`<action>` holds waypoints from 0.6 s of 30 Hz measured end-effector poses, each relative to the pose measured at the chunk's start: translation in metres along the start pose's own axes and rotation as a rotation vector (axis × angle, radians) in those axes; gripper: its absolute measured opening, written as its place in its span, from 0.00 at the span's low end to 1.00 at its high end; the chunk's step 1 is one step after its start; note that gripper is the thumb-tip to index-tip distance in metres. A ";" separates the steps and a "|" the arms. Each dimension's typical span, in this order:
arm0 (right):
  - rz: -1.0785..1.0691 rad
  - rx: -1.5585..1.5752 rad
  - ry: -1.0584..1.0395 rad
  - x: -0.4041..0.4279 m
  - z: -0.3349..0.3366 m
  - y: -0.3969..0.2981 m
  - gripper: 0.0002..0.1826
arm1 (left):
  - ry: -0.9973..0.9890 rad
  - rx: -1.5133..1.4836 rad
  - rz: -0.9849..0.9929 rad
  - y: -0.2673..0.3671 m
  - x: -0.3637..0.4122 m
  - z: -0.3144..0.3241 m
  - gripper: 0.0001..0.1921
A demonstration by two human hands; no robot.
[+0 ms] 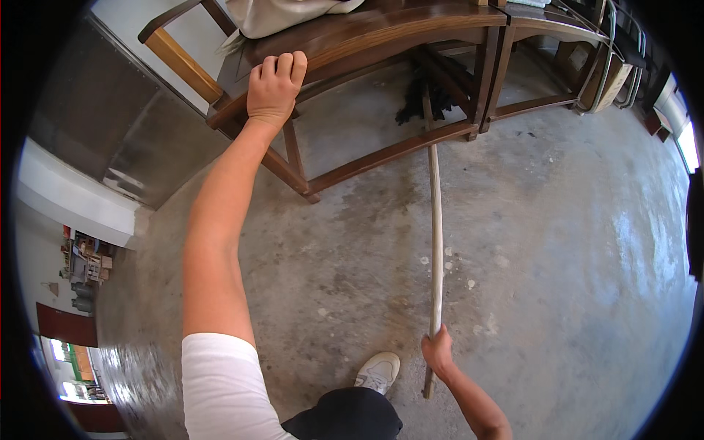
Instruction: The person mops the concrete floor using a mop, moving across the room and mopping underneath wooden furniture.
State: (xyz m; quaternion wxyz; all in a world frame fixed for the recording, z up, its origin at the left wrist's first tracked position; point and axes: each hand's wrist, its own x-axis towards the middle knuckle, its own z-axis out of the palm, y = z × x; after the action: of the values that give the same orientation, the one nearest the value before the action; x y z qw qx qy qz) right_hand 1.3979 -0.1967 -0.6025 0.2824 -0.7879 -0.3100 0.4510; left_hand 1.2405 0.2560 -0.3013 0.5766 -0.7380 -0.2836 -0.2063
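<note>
My left hand point(276, 87) is on the front edge of a dark brown wooden bench point(385, 41), fingers curled and their tips hidden. In my right hand point(439, 350) is the pale wooden handle point(435, 231) of a mop, held close to its lower end. The handle runs away from me across the floor and passes beneath the bench's low front rail point(379, 160). Under the seat, the mop's black strands point(412, 102) lie on the floor, partly hidden by the bench frame.
A pale bag point(291, 16) sits on the bench. Another wooden seat point(550, 33) adjoins it, with a carton point(613, 85) and metal-tube frames point(602, 55) nearby. The concrete floor point(341, 264) has stains and pale spots. A dark panel point(110, 110) stands at left. My shoe point(379, 371) is below.
</note>
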 end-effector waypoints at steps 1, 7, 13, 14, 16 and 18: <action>0.045 -0.047 -0.030 -0.013 -0.013 0.014 0.19 | 0.029 0.000 0.001 0.002 0.002 -0.001 0.24; 0.153 -0.255 -0.116 -0.126 -0.080 0.117 0.19 | 0.015 0.014 -0.002 0.008 0.005 0.001 0.23; 0.395 -0.623 -0.085 -0.180 -0.196 0.212 0.18 | 0.042 0.032 0.009 0.007 0.004 -0.004 0.21; 0.308 -0.616 -0.042 -0.176 -0.211 0.218 0.15 | 0.039 0.024 0.017 0.009 0.000 -0.005 0.21; 0.191 -0.612 0.005 -0.149 -0.228 0.211 0.13 | -0.016 -0.018 -0.010 0.011 -0.002 -0.003 0.25; 0.238 -0.592 0.038 -0.139 -0.234 0.198 0.12 | -0.008 0.001 -0.013 0.011 -0.002 -0.003 0.25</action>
State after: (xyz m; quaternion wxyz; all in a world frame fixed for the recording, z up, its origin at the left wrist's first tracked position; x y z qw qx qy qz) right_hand 1.5959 -0.4671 -0.5705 -0.0082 -0.8749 -0.3281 0.3562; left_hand 1.2462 0.2509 -0.3105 0.5744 -0.7366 -0.2910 -0.2070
